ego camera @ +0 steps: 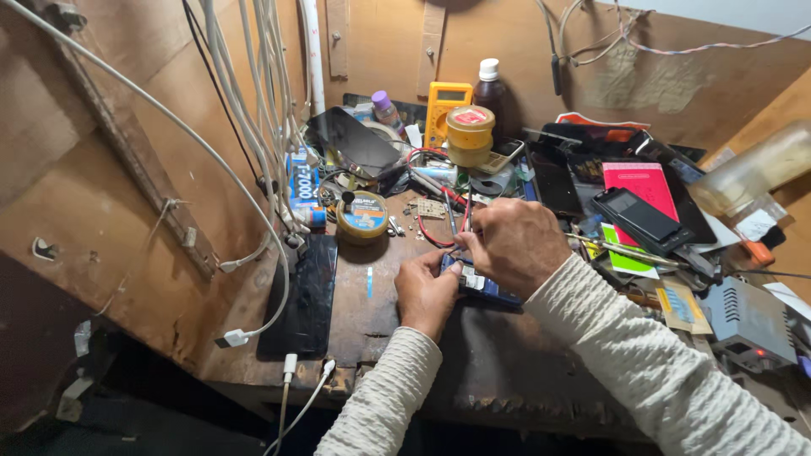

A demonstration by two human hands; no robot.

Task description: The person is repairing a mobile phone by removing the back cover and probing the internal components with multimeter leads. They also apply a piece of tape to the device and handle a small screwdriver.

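Note:
An opened blue phone lies on the dark wooden workbench, mostly hidden under my hands. My left hand rests on its near left edge, fingers curled and pressing it down. My right hand hovers over the phone's top, pinching a thin metal tool together with red and black probe wires. Both arms wear cream knitted sleeves.
A dark phone lies face down at left with white cables hanging over it. A round tin, a yellow multimeter, tape rolls, a brown bottle, more phones and a grey box crowd the back and right.

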